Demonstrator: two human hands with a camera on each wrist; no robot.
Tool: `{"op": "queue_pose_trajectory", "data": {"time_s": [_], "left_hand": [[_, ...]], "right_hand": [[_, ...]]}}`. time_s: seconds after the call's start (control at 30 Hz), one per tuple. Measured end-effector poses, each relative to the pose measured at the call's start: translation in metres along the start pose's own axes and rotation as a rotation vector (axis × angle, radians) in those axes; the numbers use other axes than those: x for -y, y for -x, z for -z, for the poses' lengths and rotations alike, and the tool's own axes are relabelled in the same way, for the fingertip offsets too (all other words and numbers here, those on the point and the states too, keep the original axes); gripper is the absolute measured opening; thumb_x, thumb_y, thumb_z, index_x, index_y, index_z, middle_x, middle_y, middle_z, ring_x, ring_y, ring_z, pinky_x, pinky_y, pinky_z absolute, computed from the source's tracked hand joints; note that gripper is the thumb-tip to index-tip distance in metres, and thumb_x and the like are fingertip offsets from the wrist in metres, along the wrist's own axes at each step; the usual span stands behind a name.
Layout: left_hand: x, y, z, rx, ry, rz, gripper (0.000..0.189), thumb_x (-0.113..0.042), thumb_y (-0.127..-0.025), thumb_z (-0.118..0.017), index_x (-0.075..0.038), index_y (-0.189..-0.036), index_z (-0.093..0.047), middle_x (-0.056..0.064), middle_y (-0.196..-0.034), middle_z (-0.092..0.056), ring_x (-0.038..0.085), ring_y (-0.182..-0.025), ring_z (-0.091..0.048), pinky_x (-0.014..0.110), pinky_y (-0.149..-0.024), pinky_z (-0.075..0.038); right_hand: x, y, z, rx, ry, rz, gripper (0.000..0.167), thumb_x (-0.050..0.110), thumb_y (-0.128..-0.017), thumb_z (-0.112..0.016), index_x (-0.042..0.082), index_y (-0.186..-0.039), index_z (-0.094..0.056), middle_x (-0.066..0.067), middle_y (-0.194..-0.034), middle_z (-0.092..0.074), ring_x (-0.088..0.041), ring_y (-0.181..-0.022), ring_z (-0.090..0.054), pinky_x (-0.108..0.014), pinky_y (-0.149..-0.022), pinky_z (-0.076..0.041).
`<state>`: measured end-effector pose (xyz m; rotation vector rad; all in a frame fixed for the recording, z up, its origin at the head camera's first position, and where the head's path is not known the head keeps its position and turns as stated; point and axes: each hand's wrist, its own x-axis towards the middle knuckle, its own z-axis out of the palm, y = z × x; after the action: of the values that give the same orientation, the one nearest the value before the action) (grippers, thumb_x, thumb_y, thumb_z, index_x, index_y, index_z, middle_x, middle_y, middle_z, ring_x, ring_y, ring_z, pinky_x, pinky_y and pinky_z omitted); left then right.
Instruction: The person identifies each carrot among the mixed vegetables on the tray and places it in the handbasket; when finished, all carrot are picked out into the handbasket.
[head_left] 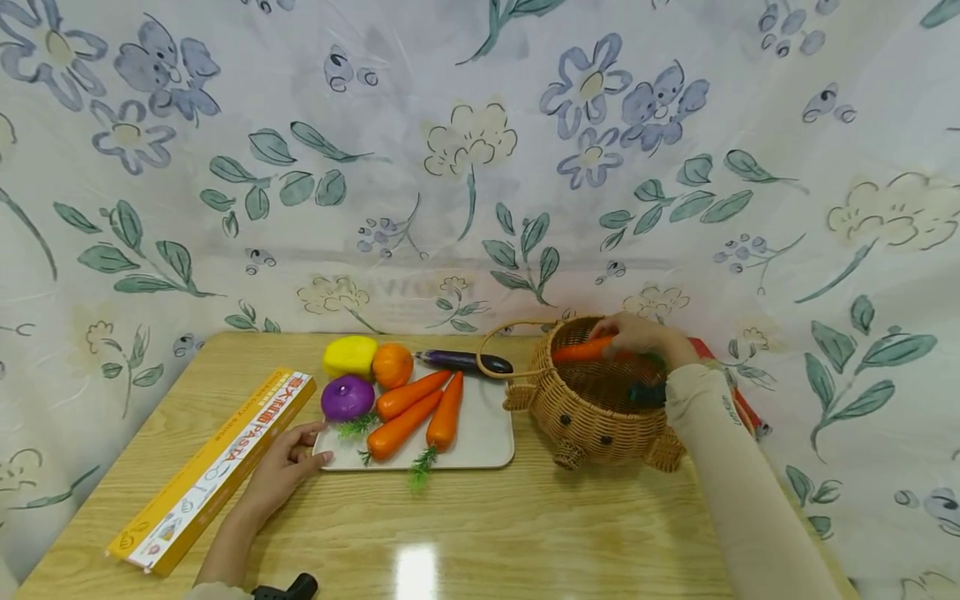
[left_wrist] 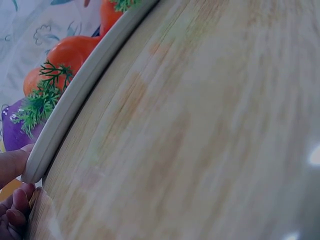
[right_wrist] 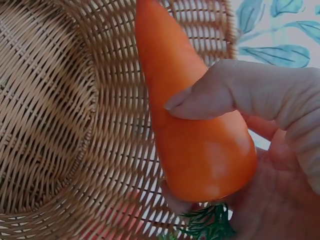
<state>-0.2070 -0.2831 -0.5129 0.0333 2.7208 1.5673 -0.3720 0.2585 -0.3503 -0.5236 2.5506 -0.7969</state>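
In the wicker basket's (head_left: 592, 429) mouth, my right hand (head_left: 637, 335) grips a carrot (right_wrist: 195, 145), thumb across its thick end; green leaves hang below. The basket has a pig-like snout and ears. My left hand (head_left: 296, 454) pinches the near left corner of a white tray (head_left: 480, 442), thumb at the rim and fingers curled beneath. On the tray lie three carrots (head_left: 405, 425), a purple onion-like vegetable (head_left: 348, 398), an orange (head_left: 392, 365), a yellow fruit (head_left: 349, 357) and an eggplant (head_left: 465, 361) by the basket handle.
A long yellow and white pasta box (head_left: 217, 467) lies slanted on the wooden table (head_left: 480, 533), left of the tray. Something red (head_left: 742, 408) shows behind the basket at the right. A flower-patterned cloth (head_left: 465, 208) hangs behind the table. The basket's handle (head_left: 487, 333) leans left over the tray.
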Motion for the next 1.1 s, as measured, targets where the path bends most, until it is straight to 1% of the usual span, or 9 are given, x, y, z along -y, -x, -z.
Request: {"op": "queue_pose_trajectory", "data": {"time_s": [0.1, 0.23, 0.43, 0.6, 0.7, 0.77, 0.87, 0.97, 1.1], "left_hand": [[0.000, -0.001, 0.001, -0.005, -0.003, -0.001, 0.054, -0.021, -0.095, -0.068, -0.001, -0.141, -0.049, 0.015, -0.119, -0.046, 0.007, -0.083, -0.043, 0.022, -0.069, -0.038], [-0.001, -0.002, 0.001, -0.013, -0.017, -0.003, 0.053, -0.022, -0.095, -0.067, -0.002, -0.141, -0.049, 0.015, -0.119, -0.046, 0.007, -0.083, -0.043, 0.022, -0.069, -0.038], [-0.003, -0.001, 0.000, -0.016, -0.008, 0.014, 0.054, -0.022, -0.095, -0.067, -0.001, -0.141, -0.049, 0.016, -0.121, -0.046, 0.008, -0.083, -0.043, 0.022, -0.069, -0.038], [-0.003, 0.000, -0.001, -0.016, -0.013, 0.026, 0.055, -0.022, -0.095, -0.068, -0.001, -0.142, -0.049, 0.016, -0.121, -0.047, 0.008, -0.084, -0.043, 0.022, -0.070, -0.037], [-0.003, -0.001, -0.003, -0.010, -0.007, 0.024, 0.055, -0.021, -0.095, -0.068, -0.001, -0.141, -0.049, 0.015, -0.121, -0.046, 0.008, -0.085, -0.042, 0.021, -0.070, -0.037], [-0.004, -0.001, -0.004, -0.006, -0.005, 0.021, 0.055, -0.022, -0.095, -0.068, -0.002, -0.141, -0.049, 0.015, -0.121, -0.045, 0.009, -0.085, -0.042, 0.021, -0.070, -0.037], [-0.003, -0.002, -0.005, -0.006, -0.008, 0.022, 0.054, -0.024, -0.095, -0.067, -0.003, -0.142, -0.049, 0.014, -0.121, -0.044, 0.008, -0.086, -0.042, 0.021, -0.070, -0.037], [-0.002, -0.002, -0.005, -0.014, -0.016, 0.023, 0.053, -0.026, -0.096, -0.067, -0.004, -0.141, -0.049, 0.014, -0.121, -0.045, 0.008, -0.085, -0.042, 0.022, -0.070, -0.038], [-0.001, -0.001, -0.004, -0.025, -0.020, 0.017, 0.053, -0.026, -0.095, -0.067, -0.004, -0.140, -0.050, 0.013, -0.120, -0.045, 0.006, -0.082, -0.042, 0.022, -0.068, -0.038]], "right_hand": [[-0.001, -0.006, -0.001, 0.027, 0.000, -0.026, 0.045, 0.002, -0.075, -0.067, -0.003, -0.120, -0.064, -0.024, -0.122, -0.055, -0.026, -0.091, -0.049, -0.033, -0.075, -0.043], [-0.002, -0.010, -0.002, 0.055, -0.008, -0.038, 0.046, 0.000, -0.074, -0.065, -0.004, -0.120, -0.064, -0.024, -0.120, -0.055, -0.027, -0.090, -0.050, -0.034, -0.074, -0.045], [-0.003, -0.017, -0.007, 0.064, 0.034, -0.041, 0.043, 0.000, -0.074, -0.062, -0.003, -0.117, -0.064, -0.021, -0.114, -0.056, -0.026, -0.089, -0.048, -0.033, -0.074, -0.043], [-0.009, -0.020, -0.012, 0.072, 0.008, -0.046, 0.043, -0.001, -0.076, -0.063, -0.006, -0.118, -0.062, -0.020, -0.110, -0.058, -0.024, -0.087, -0.049, -0.032, -0.073, -0.042], [-0.016, -0.018, -0.014, 0.059, -0.004, -0.054, 0.044, 0.000, -0.076, -0.065, -0.006, -0.120, -0.062, -0.021, -0.111, -0.059, -0.024, -0.087, -0.050, -0.032, -0.073, -0.043], [-0.020, -0.017, -0.015, 0.042, 0.007, -0.048, 0.044, 0.001, -0.076, -0.065, -0.006, -0.119, -0.063, -0.021, -0.111, -0.059, -0.023, -0.086, -0.050, -0.031, -0.073, -0.043], [-0.027, -0.019, -0.017, 0.019, 0.001, -0.042, 0.044, -0.001, -0.075, -0.065, -0.007, -0.118, -0.063, -0.023, -0.111, -0.059, -0.022, -0.083, -0.049, -0.031, -0.071, -0.043], [-0.032, -0.021, -0.020, 0.005, 0.006, -0.032, 0.043, -0.002, -0.076, -0.065, -0.010, -0.119, -0.062, -0.024, -0.112, -0.058, -0.021, -0.080, -0.047, -0.030, -0.069, -0.042], [-0.036, -0.024, -0.025, 0.010, 0.064, -0.042, 0.041, -0.002, -0.078, -0.064, -0.010, -0.118, -0.062, -0.024, -0.113, -0.059, -0.022, -0.083, -0.049, -0.030, -0.072, -0.043]]}}
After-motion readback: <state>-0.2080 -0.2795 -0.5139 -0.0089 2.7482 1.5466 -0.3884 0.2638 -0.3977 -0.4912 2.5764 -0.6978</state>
